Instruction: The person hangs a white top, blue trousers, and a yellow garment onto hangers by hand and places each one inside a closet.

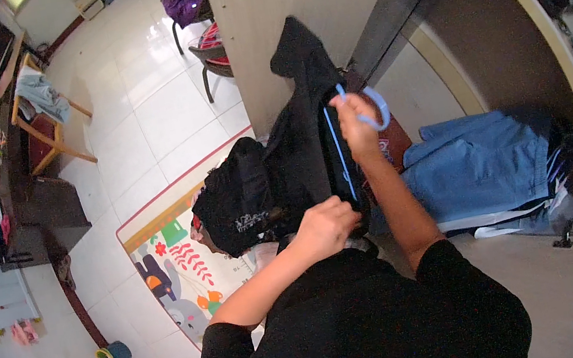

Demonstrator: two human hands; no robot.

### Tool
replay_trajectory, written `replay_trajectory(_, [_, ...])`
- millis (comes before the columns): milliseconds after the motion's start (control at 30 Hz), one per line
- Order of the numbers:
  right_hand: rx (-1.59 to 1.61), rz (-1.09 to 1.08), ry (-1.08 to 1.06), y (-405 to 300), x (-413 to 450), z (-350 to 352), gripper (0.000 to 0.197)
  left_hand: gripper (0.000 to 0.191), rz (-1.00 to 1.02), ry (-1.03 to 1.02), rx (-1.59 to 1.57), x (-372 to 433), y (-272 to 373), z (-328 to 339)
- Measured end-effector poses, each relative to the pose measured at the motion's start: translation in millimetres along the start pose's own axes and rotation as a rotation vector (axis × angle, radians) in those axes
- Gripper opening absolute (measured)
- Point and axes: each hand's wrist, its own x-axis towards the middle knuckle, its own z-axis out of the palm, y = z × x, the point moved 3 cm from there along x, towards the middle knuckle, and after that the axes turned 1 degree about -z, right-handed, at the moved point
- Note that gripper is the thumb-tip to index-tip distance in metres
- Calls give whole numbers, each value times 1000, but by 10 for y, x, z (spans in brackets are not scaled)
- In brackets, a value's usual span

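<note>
A black garment (pixel 295 160) hangs spread before me, its opening facing right. Inside that opening runs the straight bar of a light blue clothes hanger (pixel 340 153). My right hand (pixel 356 119) is closed around the hanger near its curved hook, which sticks out to the right of my fingers. Lower down, my left hand (pixel 328 223) pinches the garment's edge by the bar's lower end; its fingertips are partly hidden. Beyond the garment, to the left, lies a heap of dark clothing (pixel 238 198) with white print on it.
An open wardrobe stands at right, with folded blue denim-like clothing (pixel 477 164) on its base. Its pale door panel (pixel 258 41) rises ahead. A patterned play mat (pixel 192 263) covers floor at left, beyond which are a wooden chair (pixel 49 136) and a small bin (pixel 115 356).
</note>
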Motion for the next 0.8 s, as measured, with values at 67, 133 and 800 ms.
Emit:
replay_trajectory(67, [-134,-31,-95,163,-127,-95,17,18,-50,99,-31,59,-66,-128])
replay_trajectory(133, [-179,227,-156,-14,-252,-248,18,24,-184,224,-28,115,-211,-338])
replay_trajectory(800, [697,426,-410,-1531,-1034,-1461,60,54,-379,285,30,1007,-1553,-182])
